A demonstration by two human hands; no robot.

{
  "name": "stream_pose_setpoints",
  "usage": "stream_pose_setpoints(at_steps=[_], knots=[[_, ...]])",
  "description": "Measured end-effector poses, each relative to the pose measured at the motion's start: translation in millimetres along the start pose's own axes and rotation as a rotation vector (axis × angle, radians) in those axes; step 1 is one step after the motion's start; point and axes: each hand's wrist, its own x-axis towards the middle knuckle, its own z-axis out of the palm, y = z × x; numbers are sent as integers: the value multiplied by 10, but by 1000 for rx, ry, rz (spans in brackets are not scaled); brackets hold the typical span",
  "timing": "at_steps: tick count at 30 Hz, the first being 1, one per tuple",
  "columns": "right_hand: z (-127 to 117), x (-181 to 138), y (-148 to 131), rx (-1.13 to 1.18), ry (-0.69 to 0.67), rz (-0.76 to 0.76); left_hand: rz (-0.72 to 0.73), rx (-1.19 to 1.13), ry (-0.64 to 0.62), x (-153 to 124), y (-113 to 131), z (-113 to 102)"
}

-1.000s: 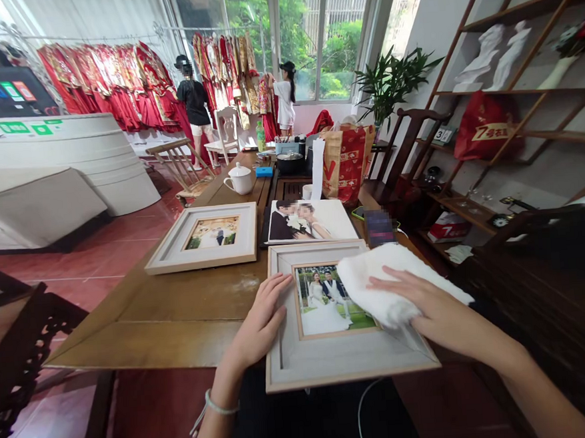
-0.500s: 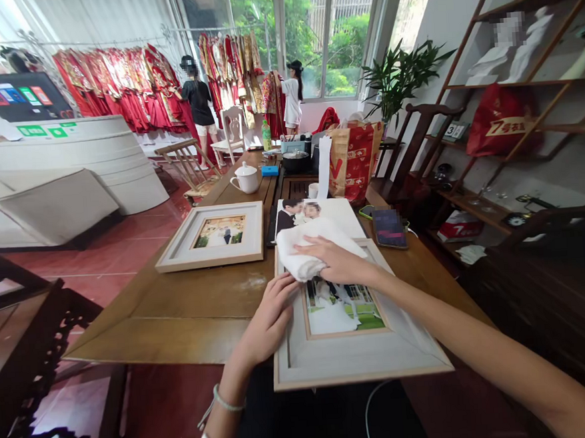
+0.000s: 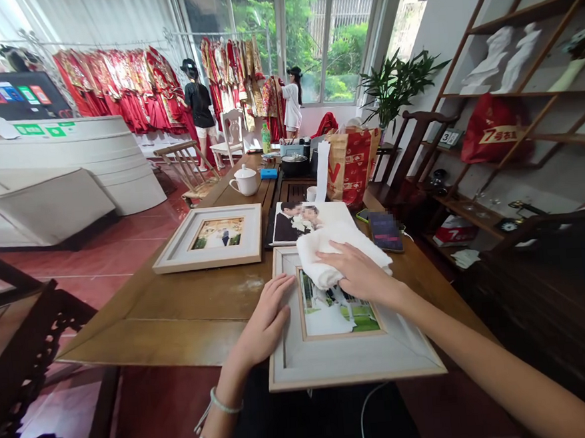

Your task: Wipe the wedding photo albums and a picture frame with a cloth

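A light wood picture frame (image 3: 407, 358) with a wide pale mat lies at the table's near edge, partly past it. Inside it is a wedding photo (image 3: 337, 316), its upper part covered. My right hand (image 3: 361, 271) holds a folded white towel (image 3: 315, 252) against the frame's upper right area. On the frame's left side rests my left hand (image 3: 264, 321), fingers stretched out flat and holding nothing. Just behind the towel lies a photo print (image 3: 292, 220) of a couple.
To the left lies a second framed photo (image 3: 214, 241). Behind are a white lidded cup (image 3: 244, 181), a red paper bag (image 3: 354, 168) and a phone (image 3: 386, 231) on the wooden table (image 3: 179, 320). Two people stand by racks of red garments (image 3: 123, 91).
My right hand has slid the towel to the right across the frame, uncovering its upper left corner. My left hand stays at the frame's left side.
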Motion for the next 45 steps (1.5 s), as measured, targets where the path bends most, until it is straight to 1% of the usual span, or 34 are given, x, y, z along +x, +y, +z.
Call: stream_pose_setpoints(at_steps=[3,5,7,9,12,13,15,16,18,19,21,23,25,28,30,32,35,37,40,42,45], knots=[[120,-149,-190,23,-8,36,-26,19,7,1,-13,24],[198,-239,-370,70,-46,26,-30,34,19,1,-31,43],[212,-359,-531,123,-105,-11,-18,43,33,1,-53,59],[133,-534,-645,167,-174,-77,1,47,34,4,-68,66],[-117,-890,-716,211,-301,-165,20,54,23,19,-59,55],[-205,-1017,-711,207,-342,-159,24,57,17,26,-47,46],[-336,-1246,-646,156,-391,-80,27,61,5,38,-20,24],[-367,-1334,-585,112,-387,-15,28,61,-3,43,-8,13],[-356,-1430,-404,5,-321,124,30,64,-9,49,7,-3],[-323,-1432,-291,-45,-267,181,32,67,-9,51,11,-8],[-228,-1344,-46,-114,-154,247,36,80,-6,53,11,-12],[-129,-1170,184,-141,-37,279,40,90,-10,53,13,-15],[-42,-971,359,-131,48,274,39,92,-18,52,27,-24],[66,-754,479,-93,116,205,20,94,-29,55,76,-42],[121,-704,471,-95,147,166,-12,103,-11,68,114,-41],[153,-719,409,-111,155,141,-50,114,37,92,140,-17],[151,-824,237,-95,90,74,-81,109,104,132,144,51],[120,-941,82,-57,26,6,-77,94,119,144,130,102],[23,-1199,-152,31,-82,-87,-71,82,131,129,107,150],[-73,-1399,-257,84,-138,-99,-75,75,122,104,100,151],[-213,-1608,-275,103,-139,-44,-63,51,62,70,96,107]])
